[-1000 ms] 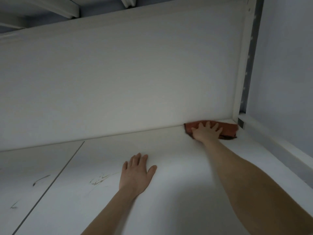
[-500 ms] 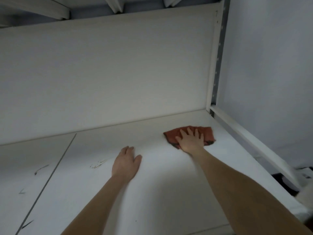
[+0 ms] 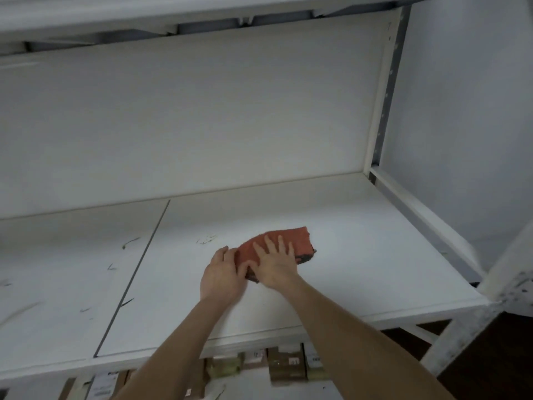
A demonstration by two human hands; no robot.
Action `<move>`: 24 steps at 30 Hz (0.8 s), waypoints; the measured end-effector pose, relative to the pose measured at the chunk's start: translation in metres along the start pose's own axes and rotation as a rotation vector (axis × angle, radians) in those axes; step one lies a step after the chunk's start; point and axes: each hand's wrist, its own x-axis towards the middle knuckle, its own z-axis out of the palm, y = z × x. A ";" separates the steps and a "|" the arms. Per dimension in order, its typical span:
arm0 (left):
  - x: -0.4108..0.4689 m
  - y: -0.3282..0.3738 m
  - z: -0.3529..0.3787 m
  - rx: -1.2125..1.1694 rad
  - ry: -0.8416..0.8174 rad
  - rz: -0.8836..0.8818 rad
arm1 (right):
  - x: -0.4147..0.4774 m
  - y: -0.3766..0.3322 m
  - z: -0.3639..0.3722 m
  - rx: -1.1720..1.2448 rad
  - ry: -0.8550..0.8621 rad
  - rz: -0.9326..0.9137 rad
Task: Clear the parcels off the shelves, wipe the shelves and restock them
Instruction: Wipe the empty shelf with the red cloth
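A folded red cloth (image 3: 291, 238) lies on the white shelf board (image 3: 360, 241), near its middle. My right hand (image 3: 277, 264) presses flat on the cloth with fingers spread. My left hand (image 3: 222, 275) is at the cloth's left end, its fingers bent over that edge and its thumb against the cloth. No parcel stands on this shelf. Brown cardboard parcels (image 3: 285, 368) with white labels show on the level below, under the shelf's front edge.
A white back panel closes the shelf behind. A perforated upright (image 3: 386, 90) stands at the back right and a scuffed white post (image 3: 496, 284) at the front right. A dark seam (image 3: 138, 272) divides the board. The upper shelf (image 3: 144, 13) hangs overhead.
My right hand has dragged the cloth from the back right corner toward the front and middle. My left hand left the bare board and moved right to the cloth's edge.
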 end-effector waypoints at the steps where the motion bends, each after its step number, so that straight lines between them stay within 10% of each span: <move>1: -0.008 0.001 0.001 0.013 0.008 0.007 | -0.007 0.009 -0.001 0.013 0.011 -0.001; 11: -0.091 0.011 0.026 0.122 0.058 -0.022 | -0.082 0.142 -0.012 0.056 0.091 0.279; 24: -0.115 -0.096 -0.018 0.252 0.063 -0.253 | -0.097 0.045 0.011 -0.041 0.047 0.210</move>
